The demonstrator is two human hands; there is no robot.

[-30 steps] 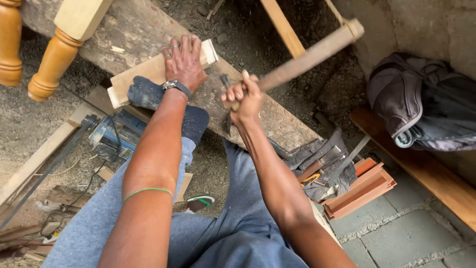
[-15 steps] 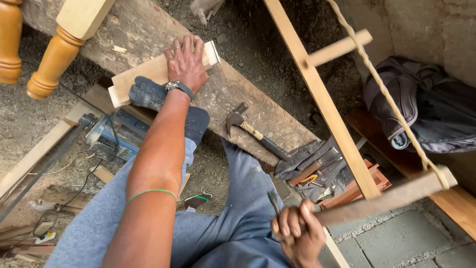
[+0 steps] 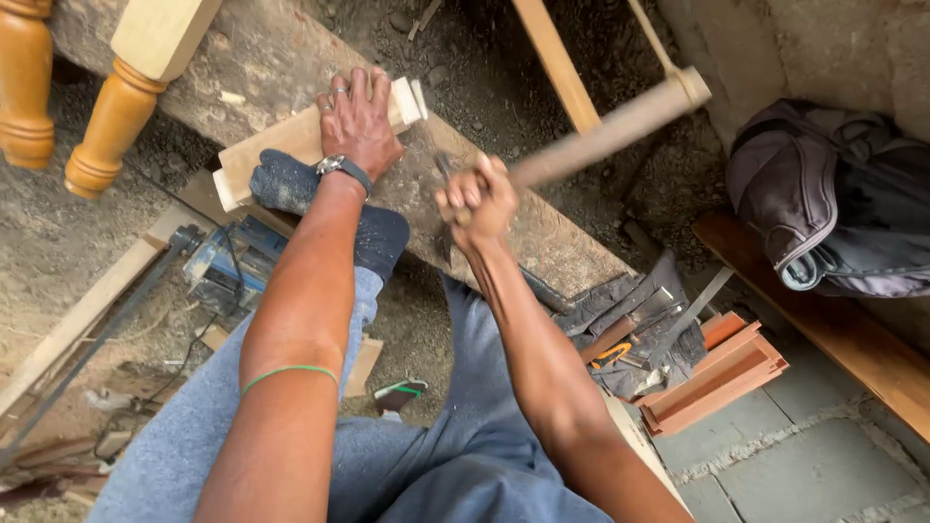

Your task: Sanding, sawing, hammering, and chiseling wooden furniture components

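Note:
My left hand (image 3: pixel 360 121) lies flat on a pale wooden block (image 3: pixel 281 145), pressing it onto a rough grey plank (image 3: pixel 291 58). A foot in a dark sock (image 3: pixel 281 184) rests against the block's near side. My right hand (image 3: pixel 477 199) is closed around the round wooden handle (image 3: pixel 610 131) of a wooden-framed saw, just right of the block's end. The saw's slat (image 3: pixel 554 58) and cord (image 3: pixel 654 39) run up out of view. A thin dark blade (image 3: pixel 443 169) shows beside my fist.
Turned wooden legs (image 3: pixel 107 126) lie at the top left. A blue power tool (image 3: pixel 228 266) sits under the plank. A grey tool bag (image 3: pixel 630 324), reddish mouldings (image 3: pixel 717 373) and a dark backpack (image 3: pixel 823 203) on a wooden bench (image 3: pixel 852 349) stand to the right.
My right hand pulled the saw back toward my lap, then pushed it forward to the plank again. My left hand stayed on the block.

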